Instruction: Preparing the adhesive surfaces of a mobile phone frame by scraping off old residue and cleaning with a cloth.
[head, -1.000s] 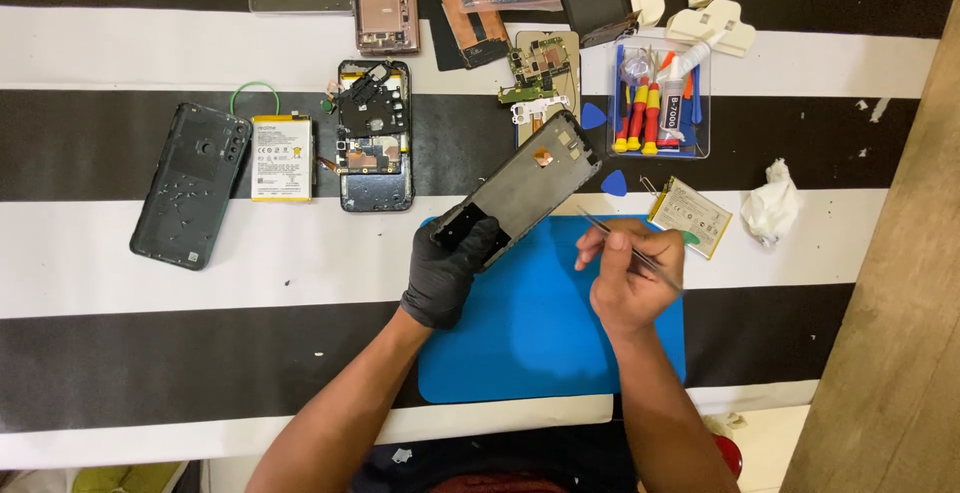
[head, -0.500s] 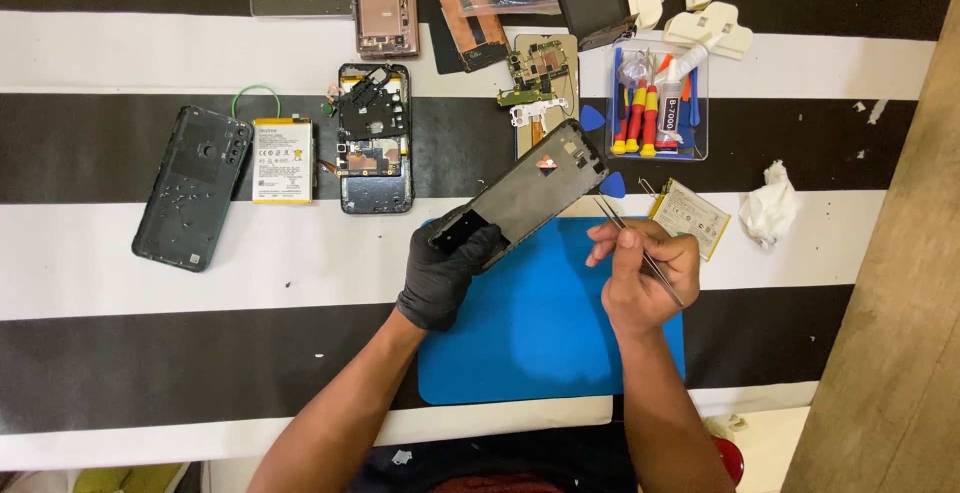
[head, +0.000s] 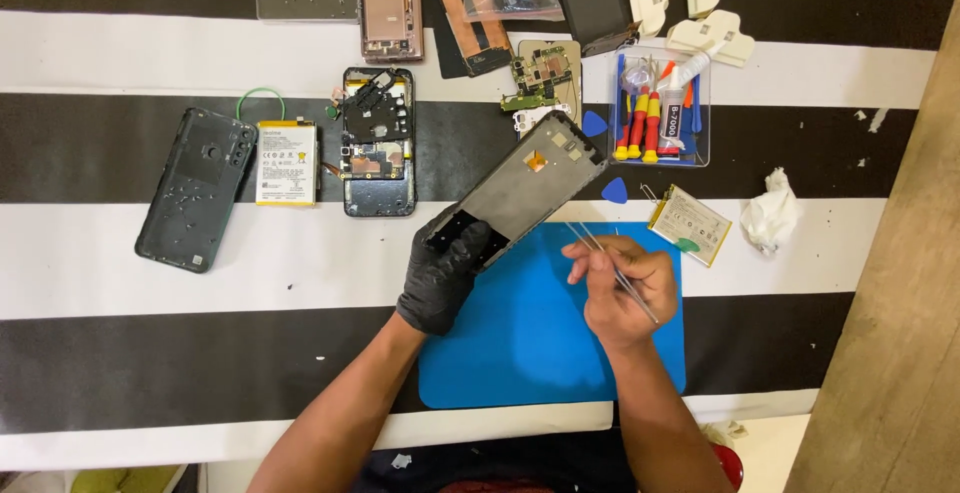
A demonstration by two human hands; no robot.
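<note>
A blue mat (head: 540, 353) is lying at centre frame. Above it, the gloved left hand (head: 445, 273) is gripping a phone frame (head: 520, 188) tilted toward upper right. The right hand (head: 620, 288) is pinching tweezers (head: 610, 268), tips seemingly just clear of the frame. A tool tray (head: 660, 118) is sitting upper right.

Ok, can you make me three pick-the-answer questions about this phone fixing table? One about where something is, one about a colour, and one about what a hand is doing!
1. Where is the blue mat?
A. under the hands
B. on the dark back cover
C. inside the tool tray

2. What colour is the glove on the left hand?
A. white
B. black
C. red

3. What is the right hand doing?
A. lying empty
B. holding tweezers
C. gripping the phone frame

Answers: 1 A, the mat lies beneath both hands. 2 B, the glove is black. 3 B, thin metal tweezers sit in its fingers.
</note>
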